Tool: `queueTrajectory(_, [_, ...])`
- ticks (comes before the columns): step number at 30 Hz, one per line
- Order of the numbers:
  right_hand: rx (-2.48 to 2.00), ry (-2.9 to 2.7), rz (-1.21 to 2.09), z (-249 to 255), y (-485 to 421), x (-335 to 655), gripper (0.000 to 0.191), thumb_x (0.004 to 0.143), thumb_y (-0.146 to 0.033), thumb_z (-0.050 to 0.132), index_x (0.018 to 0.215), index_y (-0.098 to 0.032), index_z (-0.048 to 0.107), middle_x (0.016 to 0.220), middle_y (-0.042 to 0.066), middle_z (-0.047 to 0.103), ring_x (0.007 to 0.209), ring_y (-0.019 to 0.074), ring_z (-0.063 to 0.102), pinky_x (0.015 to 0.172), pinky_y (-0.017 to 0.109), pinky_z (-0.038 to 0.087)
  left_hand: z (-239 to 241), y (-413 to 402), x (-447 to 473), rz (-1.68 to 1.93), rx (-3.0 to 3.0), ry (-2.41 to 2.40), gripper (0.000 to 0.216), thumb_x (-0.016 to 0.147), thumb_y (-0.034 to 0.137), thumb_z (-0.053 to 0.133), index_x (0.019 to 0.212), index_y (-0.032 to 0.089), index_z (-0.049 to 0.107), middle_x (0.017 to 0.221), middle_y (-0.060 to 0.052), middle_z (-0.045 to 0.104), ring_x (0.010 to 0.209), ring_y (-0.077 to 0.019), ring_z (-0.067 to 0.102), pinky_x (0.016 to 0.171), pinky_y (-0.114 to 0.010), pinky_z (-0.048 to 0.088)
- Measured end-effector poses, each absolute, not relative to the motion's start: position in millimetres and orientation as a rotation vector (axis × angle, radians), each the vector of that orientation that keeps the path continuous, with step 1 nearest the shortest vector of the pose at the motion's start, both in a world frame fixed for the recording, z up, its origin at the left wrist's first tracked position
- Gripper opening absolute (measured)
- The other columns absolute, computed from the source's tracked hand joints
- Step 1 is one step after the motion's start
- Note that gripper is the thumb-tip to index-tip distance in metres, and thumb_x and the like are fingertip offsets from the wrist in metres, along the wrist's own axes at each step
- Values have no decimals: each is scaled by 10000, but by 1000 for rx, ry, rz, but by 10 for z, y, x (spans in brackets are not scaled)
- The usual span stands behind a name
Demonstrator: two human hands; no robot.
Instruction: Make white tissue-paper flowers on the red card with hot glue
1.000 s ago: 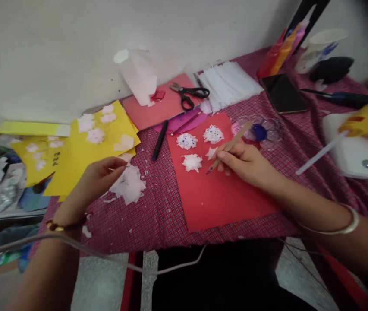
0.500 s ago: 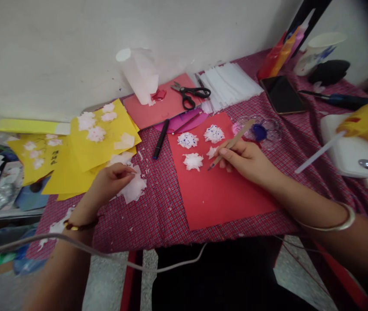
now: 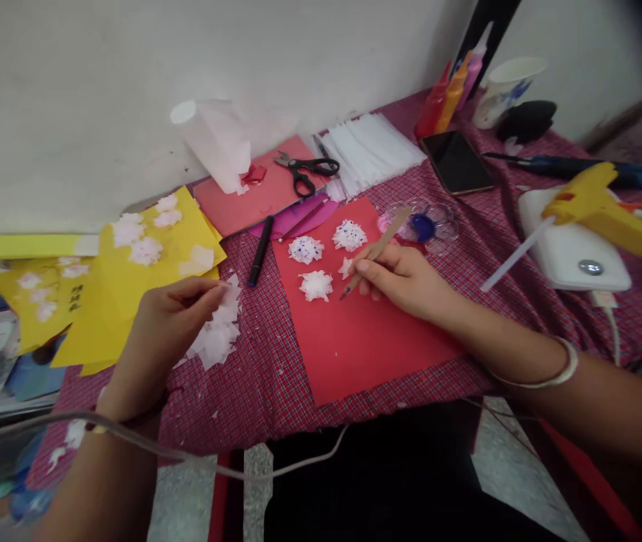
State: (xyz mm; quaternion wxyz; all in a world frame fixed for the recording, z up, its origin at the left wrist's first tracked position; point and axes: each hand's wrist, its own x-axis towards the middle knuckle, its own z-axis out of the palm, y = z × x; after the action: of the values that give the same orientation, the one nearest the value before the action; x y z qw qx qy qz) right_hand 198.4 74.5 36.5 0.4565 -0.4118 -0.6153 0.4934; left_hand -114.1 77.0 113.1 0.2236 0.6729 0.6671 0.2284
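Note:
My right hand [image 3: 400, 277] is closed around a tan wooden paintbrush [image 3: 385, 235], its dark tip pointing down over the red paper [image 3: 335, 354]. Beside it on that sheet lie two blue-speckled white paper flowers [image 3: 305, 249], a plain white flower [image 3: 315, 285] and a smaller one partly behind my fingers. My left hand [image 3: 177, 320] is pinched above a pile of white paper flower cutouts [image 3: 216, 342]; whatever its fingertips hold is hard to make out. Past my right hand sits a clear palette [image 3: 445, 226] with blue paint.
Yellow sheets [image 3: 111, 293] with paper blossoms lie left. Black-handled scissors [image 3: 306, 172], a black marker [image 3: 260, 251] and white sticks [image 3: 374, 150] are farther back. At right are a phone [image 3: 457, 162], a yellow glue gun [image 3: 597, 207] and a white power bank [image 3: 574, 256]. A cable [image 3: 264, 474] crosses the front.
The view has shifted, so the table's things appear farther left. My left hand has come up closer to the camera, still pinched. My right hand keeps the paintbrush over the red paper.

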Motion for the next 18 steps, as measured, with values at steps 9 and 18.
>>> queueTrajectory(9, [-682, -1313, 1222, 416, 711, 1947, 291, 941, -460, 623, 959, -169, 633, 760, 9, 713, 506, 56, 546, 456, 179, 438, 749, 946, -292, 768, 1297, 1292, 209, 650, 281, 828, 830, 195, 769, 744, -4, 729, 636, -114, 609, 629, -236, 495])
queueTrajectory(18, [-732, -1350, 1187, 397, 729, 1946, 224, 938, -409, 603, 940, -188, 640, 763, 11, 672, 627, 94, 599, 529, 204, 474, 584, 1034, -134, 759, 1227, 1170, 193, 653, 279, 832, 809, 189, 762, 794, -37, 759, 645, -135, 647, 624, -272, 537])
